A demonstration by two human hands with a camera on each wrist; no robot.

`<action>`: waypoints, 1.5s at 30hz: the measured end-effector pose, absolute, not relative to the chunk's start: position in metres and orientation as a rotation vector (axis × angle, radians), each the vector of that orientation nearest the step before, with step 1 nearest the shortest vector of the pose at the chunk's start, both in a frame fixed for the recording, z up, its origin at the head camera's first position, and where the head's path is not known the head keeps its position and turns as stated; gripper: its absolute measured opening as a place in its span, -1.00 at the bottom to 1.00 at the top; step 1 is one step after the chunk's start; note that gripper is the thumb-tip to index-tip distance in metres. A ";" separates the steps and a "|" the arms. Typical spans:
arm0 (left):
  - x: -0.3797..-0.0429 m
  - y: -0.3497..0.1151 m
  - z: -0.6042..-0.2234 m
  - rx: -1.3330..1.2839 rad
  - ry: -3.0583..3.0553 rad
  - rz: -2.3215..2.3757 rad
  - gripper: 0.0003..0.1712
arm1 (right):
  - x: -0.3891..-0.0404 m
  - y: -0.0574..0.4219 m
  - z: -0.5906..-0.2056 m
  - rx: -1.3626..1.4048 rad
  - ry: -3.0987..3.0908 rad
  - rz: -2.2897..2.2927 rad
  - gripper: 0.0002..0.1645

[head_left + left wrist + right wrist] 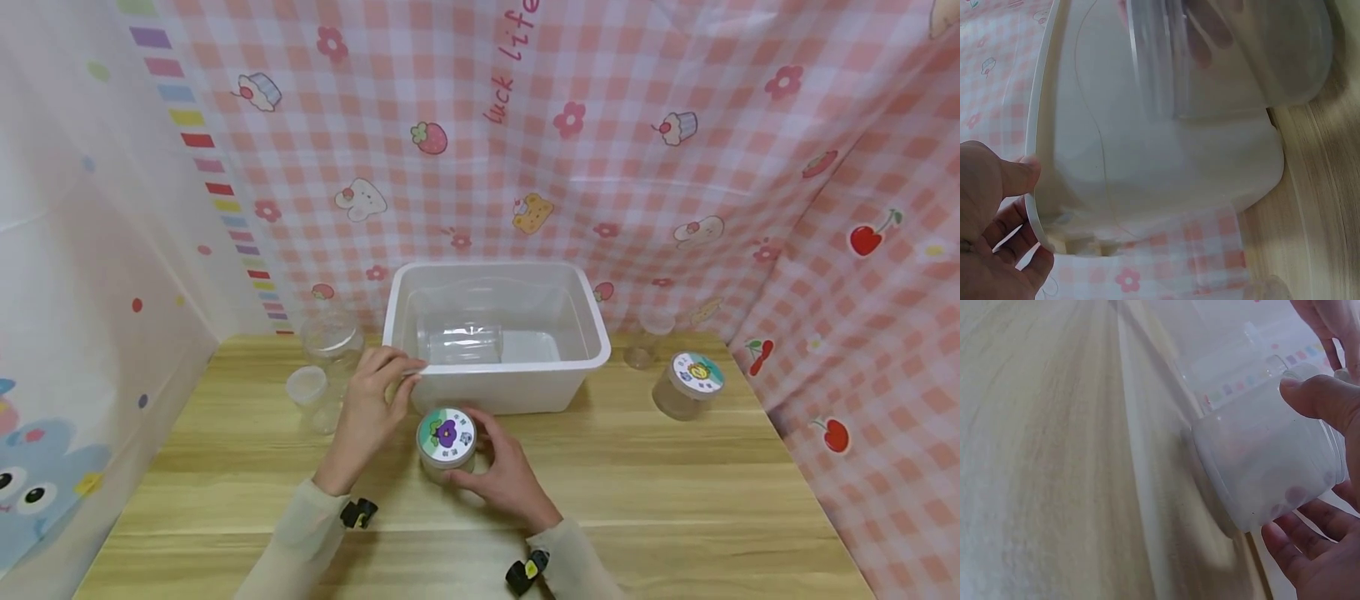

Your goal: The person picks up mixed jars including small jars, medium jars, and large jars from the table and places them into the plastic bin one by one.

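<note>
A white plastic bin [495, 392] stands at the back of the wooden table. My left hand [367, 412] pinches its rim at the front left corner; the left wrist view shows the thumb [1019, 175] on one side of the rim and fingertips on the other. Just in front of the bin is a clear jar [447, 437], its lid labelled with a purple flower. My right hand [510, 475] grips this jar from the right, thumb and fingers on opposite sides in the right wrist view. Inside the bin, a clear empty-looking container [465, 343] lies on its side.
Left of the bin stand a large clear jar [332, 337] and a smaller clear container with a white lid [307, 386]. To the right are a small clear container [640, 354] and a jar with a yellow flower label [686, 387]. Checked cloth [480, 192] hangs behind.
</note>
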State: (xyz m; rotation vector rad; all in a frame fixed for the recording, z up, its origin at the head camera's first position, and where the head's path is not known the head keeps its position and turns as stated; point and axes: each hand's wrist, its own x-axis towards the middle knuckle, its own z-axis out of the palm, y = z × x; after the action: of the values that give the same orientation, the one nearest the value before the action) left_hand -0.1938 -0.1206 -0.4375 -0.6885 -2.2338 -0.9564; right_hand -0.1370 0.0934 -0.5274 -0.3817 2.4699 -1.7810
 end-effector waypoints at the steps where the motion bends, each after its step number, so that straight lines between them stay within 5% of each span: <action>1: -0.194 -0.121 -0.437 -0.688 -2.236 -0.951 -0.81 | -0.136 0.094 -0.526 -0.375 2.469 -1.782 0.15; 45: -0.194 -0.119 -0.439 -0.699 -2.201 -0.958 -0.80 | -0.108 0.133 -0.453 -0.748 2.769 -1.834 0.12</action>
State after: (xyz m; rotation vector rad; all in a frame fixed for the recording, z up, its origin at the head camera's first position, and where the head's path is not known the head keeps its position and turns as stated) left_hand -0.1936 -0.1189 -0.4391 -0.6985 -2.2014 -0.9580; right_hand -0.1082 0.1331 -0.4526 -0.7478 2.7692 -1.8342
